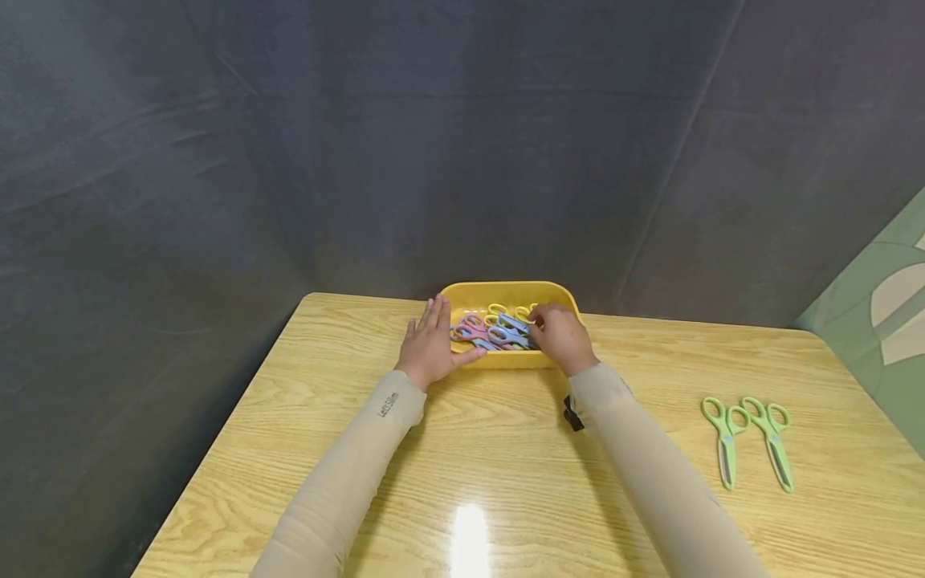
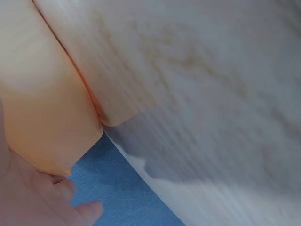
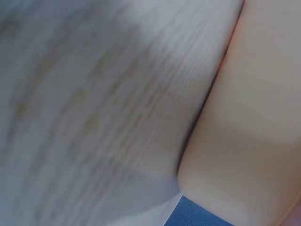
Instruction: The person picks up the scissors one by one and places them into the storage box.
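Observation:
A yellow plastic bin (image 1: 506, 360) stands at the table's far edge and holds several scissors with pink, purple, blue and yellow handles. My left hand (image 1: 428, 347) rests on the bin's left front corner, fingers stretched along the left side and thumb on the front rim. In the left wrist view this hand (image 2: 40, 200) shows at the rim. My right hand (image 1: 565, 339) reaches in over the right front side. Its fingers are bent and pinch the end of blue scissors (image 1: 511, 331); the fingertips are partly hidden. The right wrist view shows mostly the bin's outer wall (image 3: 244, 122).
Two light green scissors (image 1: 727, 441) lie side by side on the wooden table (image 1: 462, 457), at the right. A dark grey cloth (image 1: 448, 144) hangs behind the far edge. A green and beige patterned surface (image 1: 882, 321) borders the table's right side.

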### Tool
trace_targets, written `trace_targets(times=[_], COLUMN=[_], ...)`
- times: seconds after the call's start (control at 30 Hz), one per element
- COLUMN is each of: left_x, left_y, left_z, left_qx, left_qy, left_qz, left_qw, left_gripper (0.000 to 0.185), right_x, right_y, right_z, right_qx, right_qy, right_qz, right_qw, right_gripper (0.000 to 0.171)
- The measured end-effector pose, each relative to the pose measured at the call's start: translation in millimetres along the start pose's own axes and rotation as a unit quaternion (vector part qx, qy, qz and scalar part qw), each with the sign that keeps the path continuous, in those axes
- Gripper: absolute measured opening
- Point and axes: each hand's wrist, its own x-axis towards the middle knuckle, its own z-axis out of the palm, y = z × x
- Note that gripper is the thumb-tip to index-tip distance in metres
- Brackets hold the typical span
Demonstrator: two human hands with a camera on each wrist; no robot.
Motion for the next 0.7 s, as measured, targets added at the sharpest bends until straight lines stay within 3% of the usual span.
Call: trace_targets(times=[0.17, 0.4, 0.7], left_x=[-2.7, -4.5, -3.0], left_y=[2.5, 1.3, -0.6], left_z=[-4.4, -3.8, -2.3], left_qx=[0.010, 0.022, 0.018], left_qy=[-0.003, -0.001, -0.001], left_qz=[0.002, 0.003, 0.001], left_qw=[0.9999, 0.9998, 0.9998], left_gripper=[0.120, 0.119, 0.118], right_x=[-3.8, -7.4, -18.8], right_y=[2.2, 12.2, 15.1], right_z=[1.2, 8.5, 7.1], right_qx=[0.018, 0.088, 0.145], right_qy=[0.036, 0.094, 0.105], right_qz=[-0.025, -0.069, -0.103], right_qw=[0.999, 0.989, 0.978], right_gripper=[0.019, 0.018, 0.016])
